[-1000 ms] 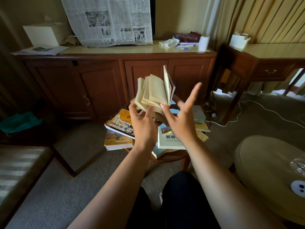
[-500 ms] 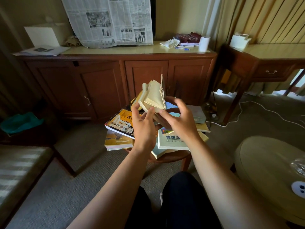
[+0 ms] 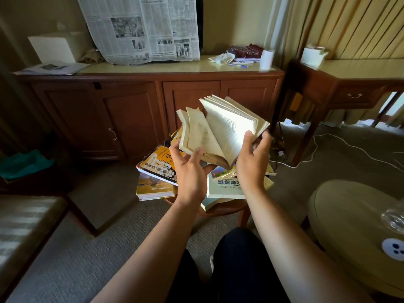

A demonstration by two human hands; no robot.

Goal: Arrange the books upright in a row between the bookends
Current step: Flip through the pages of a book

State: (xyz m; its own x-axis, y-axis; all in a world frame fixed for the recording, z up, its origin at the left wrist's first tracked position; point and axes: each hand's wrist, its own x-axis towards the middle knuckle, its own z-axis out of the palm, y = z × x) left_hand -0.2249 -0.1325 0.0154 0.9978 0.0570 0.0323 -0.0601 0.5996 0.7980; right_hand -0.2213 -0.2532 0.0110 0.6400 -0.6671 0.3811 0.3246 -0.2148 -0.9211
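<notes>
A cream paperback [image 3: 220, 130] hangs open above a small round wooden table [image 3: 220, 209], its pages fanned apart. My left hand [image 3: 190, 171] supports its left cover and spine from below. My right hand [image 3: 251, 162] grips the right half, thumb on the open page. Under them, several books lie flat in a loose heap: an orange-yellow one [image 3: 158, 164], a brown-yellow one [image 3: 153, 186] beneath it, and a white one with green lettering [image 3: 223, 188]. No bookends are visible.
A long wooden sideboard [image 3: 135, 110] stands behind the table, with a newspaper [image 3: 142, 29] hanging over it. A desk [image 3: 341, 84] stands at right, a white cable [image 3: 341, 145] trails over the carpet, a round beige stool [image 3: 349, 226] sits near right, and a striped seat [image 3: 24, 226] at left.
The book has swung open wider and tilted to the right. My right hand, spread open a second ago, has closed on the right half of the pages.
</notes>
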